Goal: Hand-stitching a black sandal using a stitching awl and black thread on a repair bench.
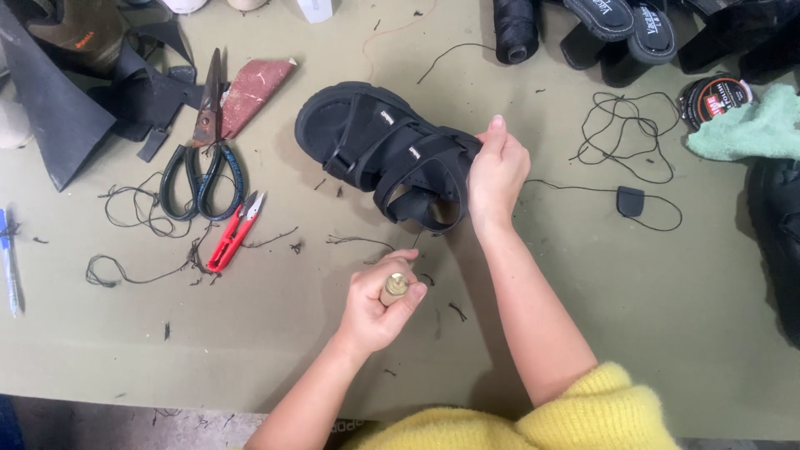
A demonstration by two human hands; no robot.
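A black strapped sandal (pixel 375 146) lies on its side on the olive-green table (pixel 633 308). My right hand (pixel 497 177) grips the sandal at its heel strap, thumb pointing up along the edge. My left hand (pixel 377 307) is nearer to me, closed around a small tool with a brass-coloured handle (pixel 394 288); its tip is hidden. A thin black thread (pixel 360 242) lies between the two hands. Both forearms come out of yellow knitted sleeves at the bottom edge.
Large scissors (pixel 200 158) and red thread snips (pixel 236 233) lie left of the sandal, among loose thread. Black leather scraps (pixel 58 117) fill the top left. A thread spool (pixel 515 29), more sandals (pixel 625 29), a polish tin (pixel 715 98) and a teal cloth (pixel 750 129) sit top right.
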